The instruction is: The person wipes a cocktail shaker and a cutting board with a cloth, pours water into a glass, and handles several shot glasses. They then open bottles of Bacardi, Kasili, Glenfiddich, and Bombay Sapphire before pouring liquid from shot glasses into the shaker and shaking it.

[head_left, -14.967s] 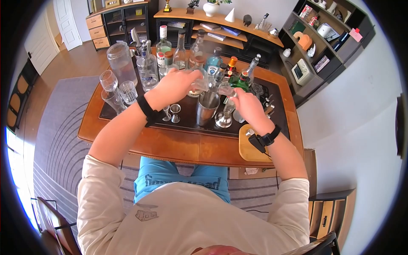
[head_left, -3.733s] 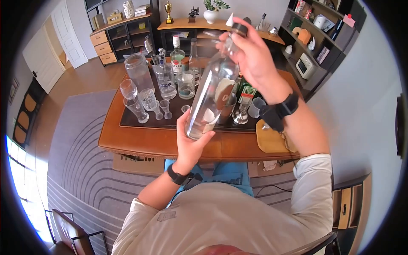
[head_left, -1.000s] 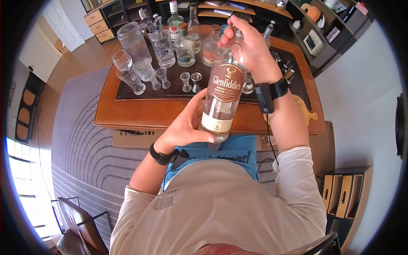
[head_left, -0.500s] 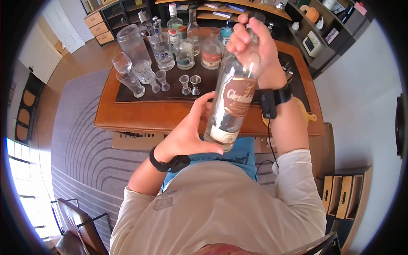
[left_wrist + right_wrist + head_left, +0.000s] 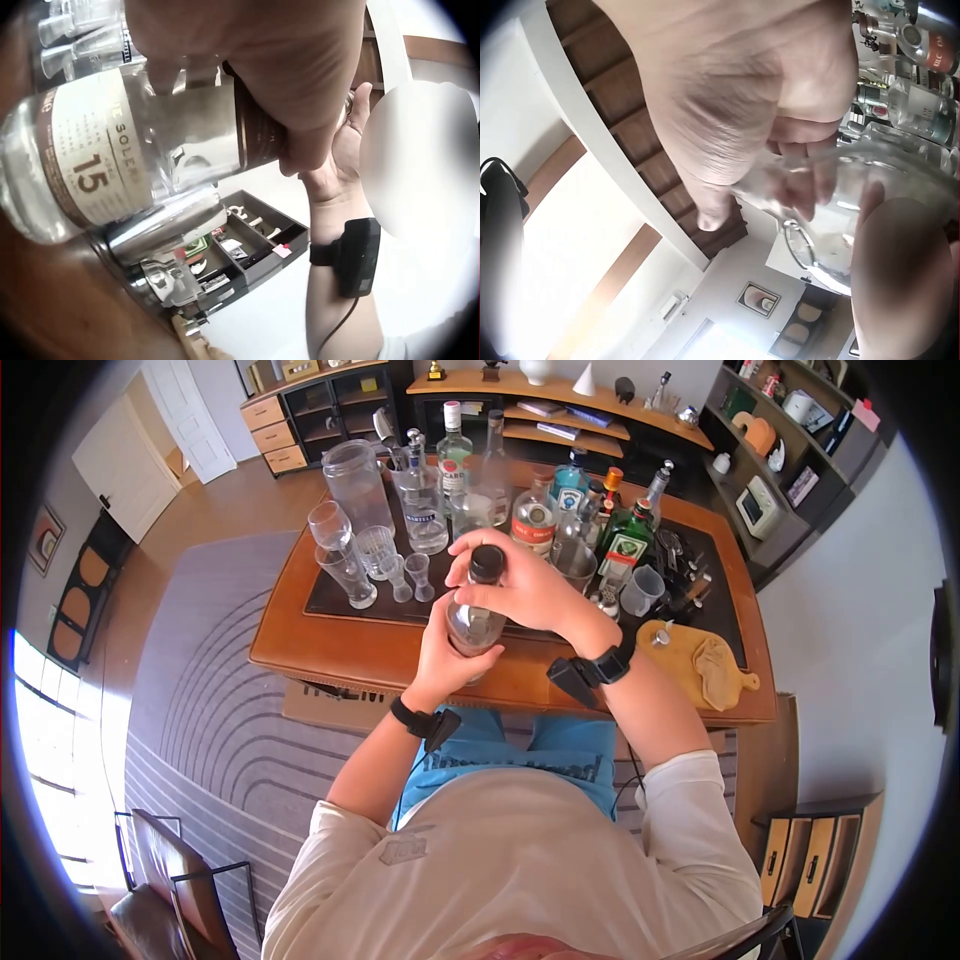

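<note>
Close over the table's front edge, both hands hold a clear glass whisky bottle (image 5: 475, 624), its black cap (image 5: 487, 563) pointing up toward the head camera. My left hand (image 5: 446, 660) grips the bottle's body; the left wrist view shows its label (image 5: 90, 169) with a "15". Around the neck my right hand (image 5: 530, 588) curls, thumb on the near side and fingers behind. In the right wrist view the bottle's clear shoulder (image 5: 832, 210) lies between the right palm and the left hand (image 5: 904, 270). A steel shaker tin (image 5: 165, 225) stands beyond it in the left wrist view.
Several bottles, including a green one (image 5: 622, 550), crowd the back of the leather-topped table (image 5: 290, 645). Drinking glasses (image 5: 347, 575) and a water jar (image 5: 355, 480) stand at left. A clear cup (image 5: 642, 591) and a wooden board (image 5: 690, 660) with a cloth are at right.
The bottle, slanted with its label toward the head camera half a second ago, now points its cap up at it. The right hand has come down and left. Fifteen seconds ago the hands held small clear vessels.
</note>
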`<state>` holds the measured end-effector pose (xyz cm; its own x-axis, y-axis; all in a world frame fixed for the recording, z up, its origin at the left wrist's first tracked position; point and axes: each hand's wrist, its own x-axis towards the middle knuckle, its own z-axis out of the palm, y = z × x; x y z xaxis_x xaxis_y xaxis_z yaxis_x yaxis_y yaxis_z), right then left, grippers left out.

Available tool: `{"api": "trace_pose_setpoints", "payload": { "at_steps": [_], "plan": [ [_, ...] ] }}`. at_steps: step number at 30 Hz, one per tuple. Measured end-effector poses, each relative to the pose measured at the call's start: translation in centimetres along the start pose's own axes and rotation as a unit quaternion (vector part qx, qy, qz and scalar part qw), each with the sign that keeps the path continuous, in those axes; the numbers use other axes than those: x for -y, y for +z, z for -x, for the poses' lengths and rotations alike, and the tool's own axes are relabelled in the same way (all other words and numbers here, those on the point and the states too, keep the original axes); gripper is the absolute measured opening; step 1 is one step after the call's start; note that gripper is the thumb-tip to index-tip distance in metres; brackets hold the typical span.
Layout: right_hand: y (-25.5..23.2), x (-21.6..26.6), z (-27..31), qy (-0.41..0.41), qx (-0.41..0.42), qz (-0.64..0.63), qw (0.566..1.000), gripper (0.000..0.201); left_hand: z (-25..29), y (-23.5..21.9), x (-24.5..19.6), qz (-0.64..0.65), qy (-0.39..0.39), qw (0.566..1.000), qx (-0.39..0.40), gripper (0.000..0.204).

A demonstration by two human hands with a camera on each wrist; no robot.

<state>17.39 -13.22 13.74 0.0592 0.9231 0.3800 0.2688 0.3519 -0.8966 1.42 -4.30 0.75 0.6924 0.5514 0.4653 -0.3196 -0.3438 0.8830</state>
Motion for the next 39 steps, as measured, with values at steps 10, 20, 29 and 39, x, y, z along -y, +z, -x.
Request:
{"api": "trace_pose_setpoints", "payload": {
  "at_steps": [10,20,29,39],
  "plan": [
    [1.8,7.1,-3.4,0.031,-0.084,0.568,0.818,0.058,0.2,0.2,-0.6,-0.193,-0.028,0.974,-0.114,0.093],
    [-3.2,4.6,-2.0,0.120,-0.040,0.495,0.860,0.022,-0.3,1.7,-0.1,-0.277,0.030,0.956,-0.086,0.092],
    [-6.1,6.9,-0.4,-0.026,0.070,0.413,0.908,0.036,-1.1,-0.5,-0.9,-0.213,-0.013,0.977,-0.026,0.087],
    [-7.8,2.0,5.2,-0.035,-0.151,0.020,0.988,0.057,-0.6,-1.7,-0.7,-0.168,-0.036,0.984,-0.036,0.094]
  ]
}}
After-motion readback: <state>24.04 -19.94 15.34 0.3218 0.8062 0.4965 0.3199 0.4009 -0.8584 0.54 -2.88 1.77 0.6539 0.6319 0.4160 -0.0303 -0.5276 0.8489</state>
